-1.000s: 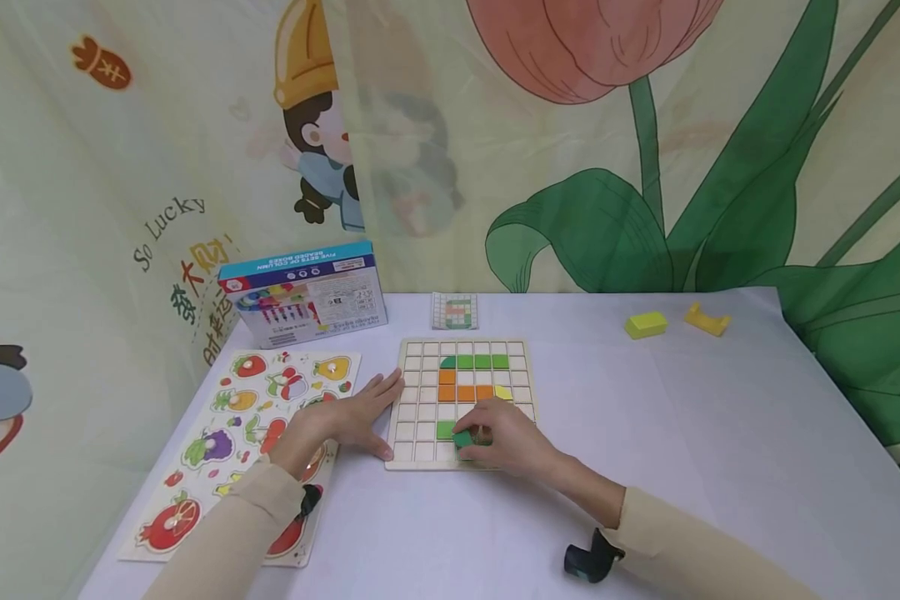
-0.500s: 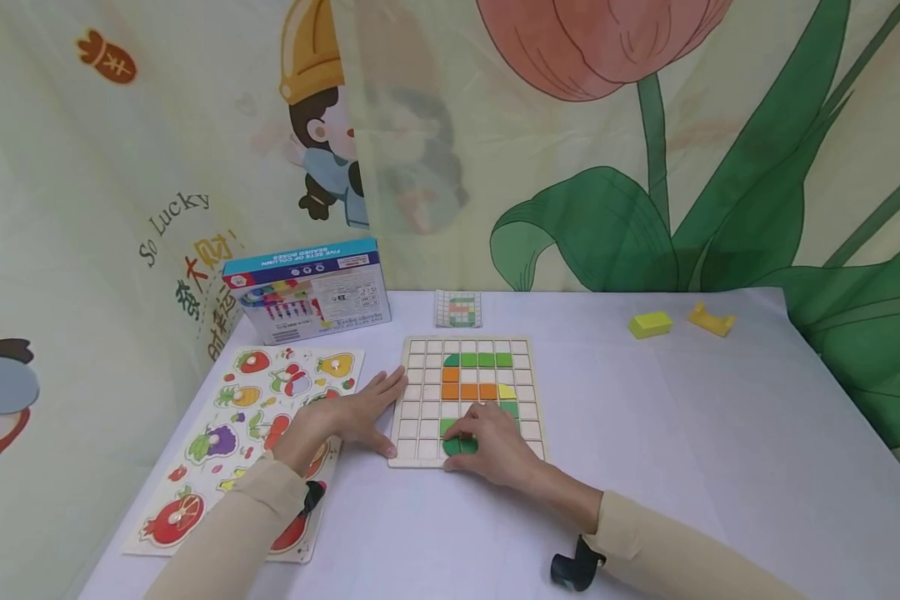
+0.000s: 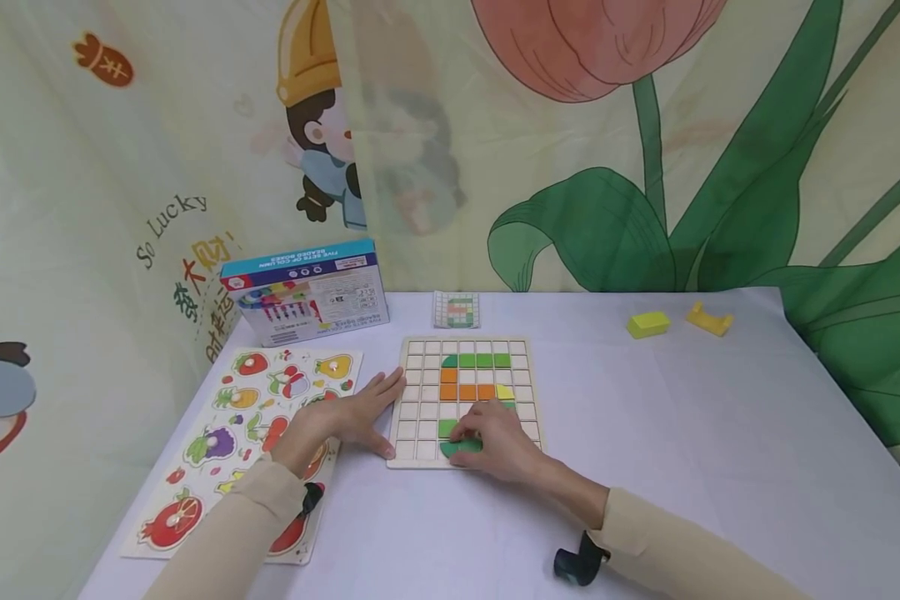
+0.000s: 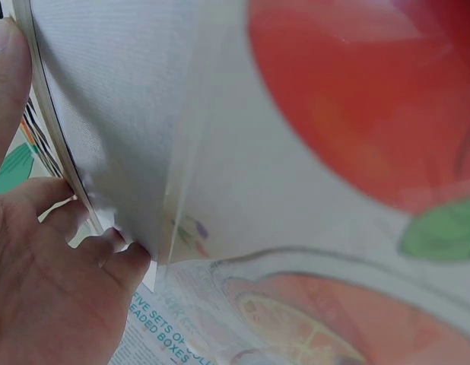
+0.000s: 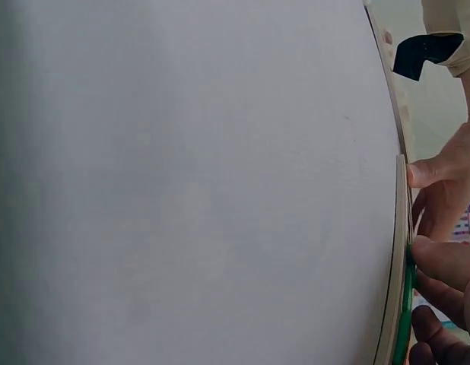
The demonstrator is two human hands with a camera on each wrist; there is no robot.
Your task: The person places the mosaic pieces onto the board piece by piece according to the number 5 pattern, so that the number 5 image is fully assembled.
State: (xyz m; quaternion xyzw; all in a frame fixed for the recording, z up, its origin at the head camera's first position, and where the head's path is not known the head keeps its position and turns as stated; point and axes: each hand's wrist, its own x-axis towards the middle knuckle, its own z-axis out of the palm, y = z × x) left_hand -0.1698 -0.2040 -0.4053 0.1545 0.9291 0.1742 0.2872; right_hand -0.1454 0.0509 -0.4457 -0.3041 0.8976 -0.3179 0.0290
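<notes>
A wooden grid board (image 3: 408,410) lies on the table, with orange, green and yellow tiles set in some cells. My left hand (image 3: 356,417) rests along its left edge, fingers extended and thumb at the lower corner. My right hand (image 3: 498,442) is over the board's lower part and pinches a green tile (image 3: 468,447) in the bottom row with thumb and finger. Beside that tile sits a rounded green piece (image 3: 447,450). In the right wrist view, the fingertips (image 5: 423,249) meet a green tile (image 5: 409,277) on the board. The right hand hides several cells.
A fruit puzzle board (image 3: 213,400) lies under the left forearm. Behind it stands a printed box (image 3: 311,300). A small pattern card (image 3: 456,310) lies beyond the grid board. At the far right are a yellow block (image 3: 648,325) and a yellow arch-shaped piece (image 3: 708,320).
My right hand moved slightly left and down, bringing the green tile into the bottom row, where two green pieces now sit side by side. The left hand stayed at the board's edge.
</notes>
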